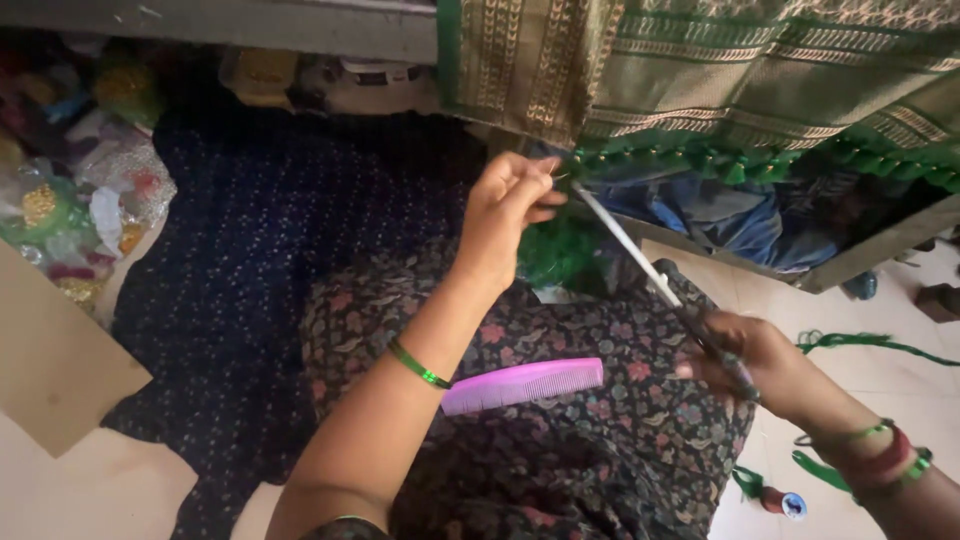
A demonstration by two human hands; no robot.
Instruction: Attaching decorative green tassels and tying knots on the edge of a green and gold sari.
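On the lap, nearest the camera: one pink comb [523,384] lying flat on the floral-print cloth [600,440], teeth toward the viewer, touched by neither hand.

Right hand [745,358]: fingers clenched round the dark handles of one pair of scissors [655,275]. Long pale blades run up and left, tips at the fringe just beside the left fingertips. Whether the blades are parted or closed at the tip cannot be told.

Left hand [508,215]: raised, thumb and forefinger pinched on a small tuft of green thread at the fringe [740,160] of the green-and-gold woven cloth [700,70]. The cloth hangs off a ledge at the top of the view; the fringe is along its lower edge.

Handling, judged: thread is very light, soft and limp, and gives no resistance unless held taut. Best taken close to the knot by a fingertip pinch, as here. It frays and slips easily. The woven cloth looks heavier, draping, not fragile.

Counts: comb 1; scissors 1; green bangle on left forearm [418,364] 1; bangles on right wrist [880,455] several, red and green, exact number unclear; loose green thread pieces on the pale floor [860,342] at least 2; small spool at lower right [785,503] 1.

Further off: dark dotted fabric [260,260] spread on the floor, a heap of shiny packets [80,210] at far left, a brown board [50,360] beside it
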